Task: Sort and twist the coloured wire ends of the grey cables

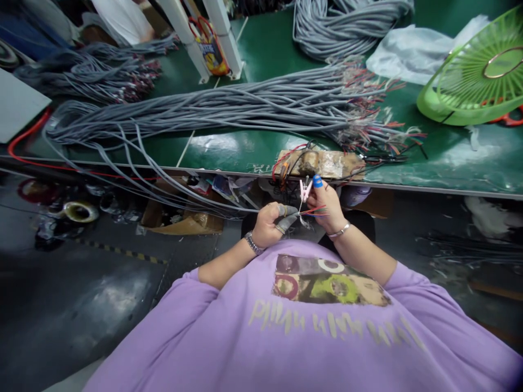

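My left hand (270, 222), with grey covers on its fingers, is closed around the end of a grey cable (241, 209). From that end, thin red and blue wires (316, 211) fan out toward my right hand (328, 209). Pale strands (304, 222) hang below the wires. My right hand has blue wrapping on its thumb and is closed against a small pink V-shaped tool (305, 190), whose exact kind I cannot make out. Whether these fingers also touch the wires is hidden.
On the green bench (229, 149) lies a long bundle of grey cables (212, 109) with stripped ends. At the bench edge sits a worn board with a device (322, 163). A green fan (474, 76) and plastic bag (412, 51) are right; more cables (347, 27) lie behind.
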`<state>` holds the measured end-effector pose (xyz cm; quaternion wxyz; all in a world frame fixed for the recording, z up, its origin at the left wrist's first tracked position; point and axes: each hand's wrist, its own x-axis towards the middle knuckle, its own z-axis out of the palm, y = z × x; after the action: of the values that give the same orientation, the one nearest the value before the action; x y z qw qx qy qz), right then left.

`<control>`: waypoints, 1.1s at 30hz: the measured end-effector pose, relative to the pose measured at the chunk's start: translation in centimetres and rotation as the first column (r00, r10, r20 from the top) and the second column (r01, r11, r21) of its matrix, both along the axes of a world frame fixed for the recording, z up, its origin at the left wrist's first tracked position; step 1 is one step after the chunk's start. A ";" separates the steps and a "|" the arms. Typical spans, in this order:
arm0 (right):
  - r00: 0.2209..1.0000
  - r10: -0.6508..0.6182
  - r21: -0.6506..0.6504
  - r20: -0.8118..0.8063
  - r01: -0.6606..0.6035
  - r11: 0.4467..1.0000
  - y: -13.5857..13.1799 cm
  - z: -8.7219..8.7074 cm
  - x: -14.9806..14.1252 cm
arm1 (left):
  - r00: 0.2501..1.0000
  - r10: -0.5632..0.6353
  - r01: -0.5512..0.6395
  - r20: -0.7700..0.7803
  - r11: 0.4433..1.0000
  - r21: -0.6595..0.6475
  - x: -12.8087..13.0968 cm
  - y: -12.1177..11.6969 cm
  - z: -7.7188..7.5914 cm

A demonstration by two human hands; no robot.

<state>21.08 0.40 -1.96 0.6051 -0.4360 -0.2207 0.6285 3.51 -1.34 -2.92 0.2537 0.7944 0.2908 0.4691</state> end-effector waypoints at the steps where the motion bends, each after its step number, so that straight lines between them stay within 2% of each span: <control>1: 0.998 0.047 -0.036 -0.040 -0.049 0.998 0.0 0.0 -0.1 | 1.000 0.002 -0.002 -0.013 1.000 0.000 0.0 0.0 0.0; 3: 0.981 0.139 -0.100 -0.135 -0.153 0.983 0.1 0.3 -0.1 | 0.999 0.012 -0.012 -0.038 1.000 0.003 0.1 -0.1 0.0; 5: 0.962 0.180 -0.134 -0.206 -0.210 0.968 0.3 0.6 -0.1 | 0.999 0.014 -0.014 -0.053 1.000 0.000 0.1 -0.2 -0.2; 14: 0.962 0.151 -0.118 -0.229 -0.181 0.976 0.5 1.5 -0.5 | 0.999 -0.008 0.009 -0.050 1.000 0.012 0.3 -0.4 -0.8; 19: 0.955 0.163 -0.102 -0.247 -0.192 0.976 0.4 0.7 -0.5 | 0.998 -0.004 0.004 -0.058 1.000 -0.005 0.1 -0.6 -0.8; 25: 0.934 0.178 -0.130 -0.309 -0.227 0.965 -0.1 -0.1 0.1 | 0.999 -0.022 0.020 -0.039 0.999 -0.050 -0.8 -1.2 0.0; 30: 0.942 0.207 -0.148 -0.265 -0.252 0.956 -0.8 -0.8 1.0 | 0.994 -0.091 0.091 -0.055 0.996 -0.004 -2.0 -2.2 0.3; 33: 0.953 0.252 -0.120 -0.169 -0.274 0.954 -1.6 -1.5 1.8 | 0.995 -0.084 0.085 -0.046 0.996 0.009 -2.4 -2.5 0.2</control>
<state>22.88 -1.23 -3.45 0.4981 -0.3956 -0.1850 0.7491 1.16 -3.83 -2.71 0.2622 0.8179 0.2601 0.4411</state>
